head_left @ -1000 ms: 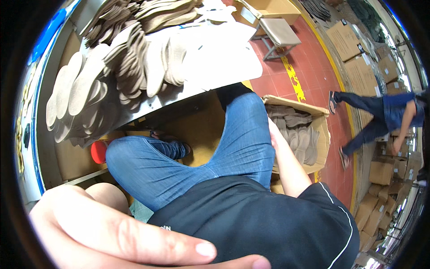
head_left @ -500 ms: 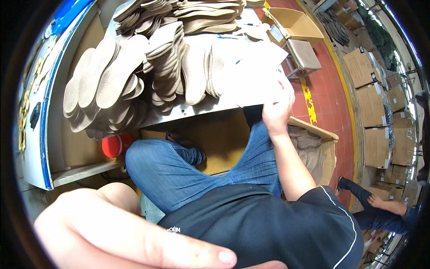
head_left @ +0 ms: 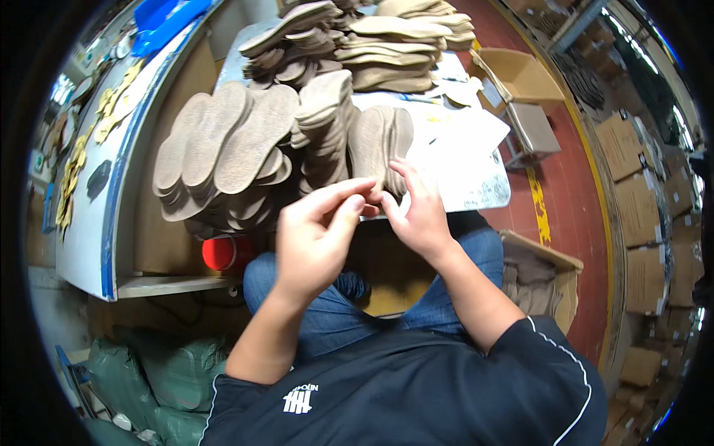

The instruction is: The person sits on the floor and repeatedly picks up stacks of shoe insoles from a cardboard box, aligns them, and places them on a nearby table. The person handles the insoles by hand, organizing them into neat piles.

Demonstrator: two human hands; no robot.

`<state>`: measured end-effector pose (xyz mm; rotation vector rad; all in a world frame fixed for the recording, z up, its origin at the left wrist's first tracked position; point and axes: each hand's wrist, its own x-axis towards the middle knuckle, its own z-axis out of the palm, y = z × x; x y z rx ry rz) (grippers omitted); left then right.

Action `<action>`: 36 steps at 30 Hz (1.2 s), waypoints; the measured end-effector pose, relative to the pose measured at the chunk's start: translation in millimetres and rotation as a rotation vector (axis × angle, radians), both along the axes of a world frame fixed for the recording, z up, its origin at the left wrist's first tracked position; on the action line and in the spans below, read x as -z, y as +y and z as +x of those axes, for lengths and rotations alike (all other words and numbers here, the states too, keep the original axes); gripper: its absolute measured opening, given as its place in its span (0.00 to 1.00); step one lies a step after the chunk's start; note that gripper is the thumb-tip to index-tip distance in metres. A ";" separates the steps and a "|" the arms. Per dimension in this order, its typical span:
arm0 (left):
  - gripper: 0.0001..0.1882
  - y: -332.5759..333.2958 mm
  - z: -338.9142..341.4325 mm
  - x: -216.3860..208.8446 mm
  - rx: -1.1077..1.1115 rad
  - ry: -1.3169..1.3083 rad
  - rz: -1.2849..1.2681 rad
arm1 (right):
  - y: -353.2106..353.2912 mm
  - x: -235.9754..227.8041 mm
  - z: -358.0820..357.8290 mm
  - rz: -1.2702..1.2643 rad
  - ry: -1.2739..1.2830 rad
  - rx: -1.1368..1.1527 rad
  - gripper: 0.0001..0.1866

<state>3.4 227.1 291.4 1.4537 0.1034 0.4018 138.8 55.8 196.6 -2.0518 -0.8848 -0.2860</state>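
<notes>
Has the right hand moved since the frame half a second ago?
Yes. The right hand has come down off the white tabletop to its near edge, meeting the left hand.

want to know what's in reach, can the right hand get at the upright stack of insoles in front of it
Probably yes: the right hand is raised at the table edge with its fingertips right by the upright stack of insoles. Nothing lies between them; the left hand sits off to the side.

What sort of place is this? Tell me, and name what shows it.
Probably a shoe-making workshop or factory floor. Stacks of tan insoles cover the worktable, cardboard cartons line the red floor, and an open box of dark cut pieces stands beside the seated person.
</notes>
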 end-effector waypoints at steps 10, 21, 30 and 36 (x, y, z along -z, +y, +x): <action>0.30 10.0 63.2 122.7 -0.292 0.231 0.516 | -41.5 -20.9 32.7 -0.278 0.300 -0.095 0.27; 0.39 1.2 54.1 161.2 -0.312 0.140 0.426 | -11.6 6.1 29.2 -0.124 0.375 -0.053 0.33; 0.37 0.5 64.9 170.7 -0.271 0.191 -0.019 | 43.2 54.2 58.3 -0.151 0.458 0.183 0.53; 0.36 -3.4 70.8 159.5 -0.243 0.190 -0.180 | 34.8 52.4 73.1 0.253 0.777 0.185 0.62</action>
